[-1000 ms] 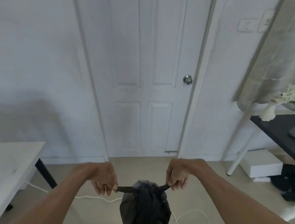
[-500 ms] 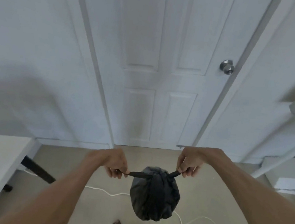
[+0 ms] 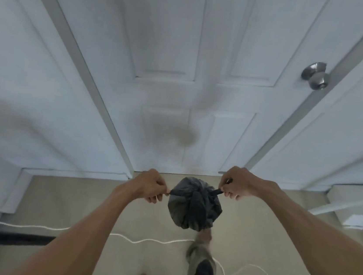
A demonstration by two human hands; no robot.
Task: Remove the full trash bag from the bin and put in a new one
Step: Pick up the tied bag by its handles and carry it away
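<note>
Lower centre of frame: dark trash bag (image 3: 195,204) hangs off the floor, in front of the white door (image 3: 198,70). Left hand (image 3: 150,185) pinches one tie end; right hand (image 3: 237,183) is clamped on the other, both pulling outward. Judged light, soft, slack film; small load. Best hold: the knotted neck, not the thin wall, which could tear. Cord (image 3: 140,239) on floor below.

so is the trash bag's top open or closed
Closed: the trash bag top is gathered, left hand and right hand pulling its ends apart.
</note>
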